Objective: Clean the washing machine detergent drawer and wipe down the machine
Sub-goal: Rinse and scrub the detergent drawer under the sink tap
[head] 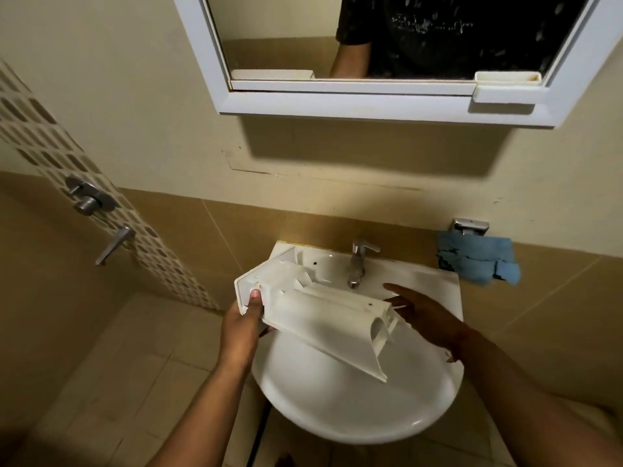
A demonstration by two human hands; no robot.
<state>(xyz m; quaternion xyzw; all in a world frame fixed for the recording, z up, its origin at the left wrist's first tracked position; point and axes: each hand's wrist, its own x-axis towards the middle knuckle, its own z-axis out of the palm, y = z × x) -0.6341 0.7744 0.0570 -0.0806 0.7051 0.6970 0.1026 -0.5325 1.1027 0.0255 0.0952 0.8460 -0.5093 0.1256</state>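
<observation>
A white plastic detergent drawer point(320, 315) hangs tilted over the white sink point(354, 409), its front panel at the left. My left hand point(241, 326) grips it at the front panel, thumb on top. At the drawer's back end my right hand point(424, 318) has its fingers spread, touching or just beside the plastic; I cannot tell which. A chrome tap point(358, 264) stands behind the drawer, with no water visibly running. A blue cloth point(478, 261) hangs on a holder at the right of the sink. The washing machine is out of view.
A white-framed mirror cabinet point(354, 99) hangs on the wall above the sink, with a small shelf point(505, 92) at its right. At the left are a mosaic tile strip and a chrome shower mixer point(89, 197). Beige floor tiles lie below.
</observation>
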